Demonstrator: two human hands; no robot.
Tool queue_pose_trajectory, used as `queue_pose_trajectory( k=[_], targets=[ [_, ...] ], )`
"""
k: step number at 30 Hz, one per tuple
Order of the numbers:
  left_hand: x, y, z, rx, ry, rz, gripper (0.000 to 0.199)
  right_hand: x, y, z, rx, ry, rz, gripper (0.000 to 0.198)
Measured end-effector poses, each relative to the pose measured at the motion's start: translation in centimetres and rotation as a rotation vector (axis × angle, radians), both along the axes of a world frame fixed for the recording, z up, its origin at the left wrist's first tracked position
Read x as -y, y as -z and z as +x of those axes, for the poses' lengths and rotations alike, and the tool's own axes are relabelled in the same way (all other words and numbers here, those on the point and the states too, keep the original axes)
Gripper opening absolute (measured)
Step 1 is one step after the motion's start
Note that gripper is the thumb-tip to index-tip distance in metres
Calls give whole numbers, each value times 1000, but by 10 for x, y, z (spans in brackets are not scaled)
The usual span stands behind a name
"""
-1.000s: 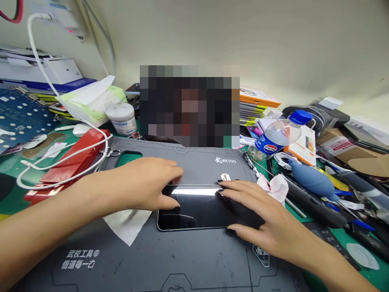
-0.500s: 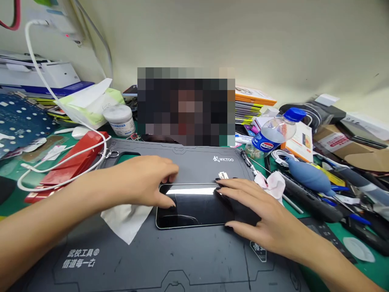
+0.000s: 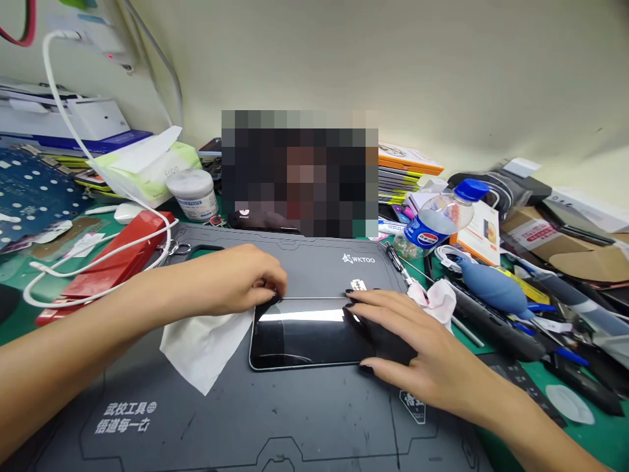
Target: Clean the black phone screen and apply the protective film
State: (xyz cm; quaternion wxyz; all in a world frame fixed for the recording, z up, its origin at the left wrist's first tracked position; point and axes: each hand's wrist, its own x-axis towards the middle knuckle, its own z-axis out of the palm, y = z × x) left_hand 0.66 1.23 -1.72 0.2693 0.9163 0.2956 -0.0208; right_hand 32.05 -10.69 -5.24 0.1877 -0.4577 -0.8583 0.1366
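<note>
A smartphone [image 3: 309, 341] with a black, glossy screen lies flat on the grey work mat [image 3: 236, 419], a bright reflection across it. At its far left corner is my left hand [image 3: 246, 278], fingers curled in and thumb tip at the edge; whatever lies between them is hidden. My right hand [image 3: 413, 334] spans the phone's right end, with fingers at the far edge and thumb at the near edge. A white cloth [image 3: 206, 354] lies partly under my left forearm. Beyond my right fingertips is a small razor blade [image 3: 358, 285].
Left of the mat are a red box [image 3: 111, 262], a white cable [image 3: 63, 98], scissors [image 3: 179, 248] and a paste jar [image 3: 194, 196]. To the right stand a soda bottle [image 3: 432, 226], a blue air blower [image 3: 496, 285], a crumpled tissue [image 3: 435, 301] and several tools. A blurred-out patch covers the back middle.
My left thumb has moved from the screen's left part to the phone's far edge, and the left fingers are curled more. The right hand keeps its place on the phone.
</note>
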Motion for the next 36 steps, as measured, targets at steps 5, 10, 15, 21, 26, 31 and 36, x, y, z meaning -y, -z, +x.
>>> queue_pose_trajectory(
  k=[5,10,15,21,26,31,36],
  targets=[
    [9,-3,6,-103,-49,45,7,0,-7,-2,37,-7,5,45],
    [13,-3,9,-101,-41,52,4,-1,-12,-5,53,8,-1,43],
    [14,-3,11,-132,-76,86,15,-1,-12,-5,48,12,-10,45],
    [17,-3,10,-149,-87,67,22,0,-12,-5,65,8,-11,44],
    [18,-4,13,-175,-120,39,23,1,-12,-6,61,4,4,44],
    [19,-4,15,-217,-96,69,24,1,-16,-7,84,2,-9,44],
    [17,-4,13,-201,-123,77,18,1,-18,-6,89,-7,-7,43]
  ],
)
